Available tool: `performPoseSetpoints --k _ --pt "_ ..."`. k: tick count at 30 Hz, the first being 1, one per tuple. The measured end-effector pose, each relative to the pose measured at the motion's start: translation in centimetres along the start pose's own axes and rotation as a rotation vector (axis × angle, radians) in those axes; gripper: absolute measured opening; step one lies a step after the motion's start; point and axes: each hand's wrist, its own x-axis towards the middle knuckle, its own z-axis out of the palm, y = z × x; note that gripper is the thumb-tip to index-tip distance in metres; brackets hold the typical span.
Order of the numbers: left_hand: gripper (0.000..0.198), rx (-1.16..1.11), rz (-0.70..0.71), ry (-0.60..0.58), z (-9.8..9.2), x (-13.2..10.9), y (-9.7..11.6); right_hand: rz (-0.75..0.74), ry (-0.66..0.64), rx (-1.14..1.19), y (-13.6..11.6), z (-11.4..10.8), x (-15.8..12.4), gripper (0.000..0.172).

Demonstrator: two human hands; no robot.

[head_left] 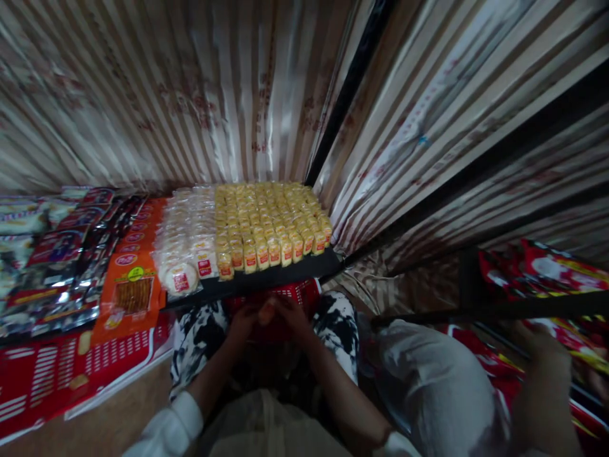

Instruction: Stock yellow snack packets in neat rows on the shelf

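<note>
"My left hand (242,322) and right hand (292,316), half-curled, were close together at the red basket (311,293) between my knees (339,320)."

"Gripping anything?"

"I couldn't tell; it was too dim and blurred."

"And the packets?"

"The yellow packets (271,222) stood in rows on the black shelf (281,273) just beyond my hands, the white packets (190,222) touching them on the left."

Striped curtain (266,95) behind, bright packaging to either side.
Orange packets (128,266) lie beside dark, shiny packets (71,247), with white packets (21,221) farthest left; a red basket (23,365) (its side slotted) sits below them. At right, a co-worker's pale-trousered knee (438,374) is near red packets (547,270).
</note>
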Motion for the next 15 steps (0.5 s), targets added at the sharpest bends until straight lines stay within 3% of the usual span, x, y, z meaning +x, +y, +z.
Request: performPoseSetpoints --k 5,9,15 --pt "0.033 -0.09 0.027 -0.028 -1.1 -2.0 0.8 0.089 -0.121 0.105 -2.5 0.6 -1.2 0.054" --pt "0.042 -0.056 0.161 -0.037 -1.4 -3.0 1.7 0.099 -0.137 0.149 -3.9 0.9 -2.2 0.052" --pt "0.049 0.242 0.366 0.149 -0.6 -3.5 2.4 0.12 -0.177 0.163 -5.0 0.8 -3.7 0.047"
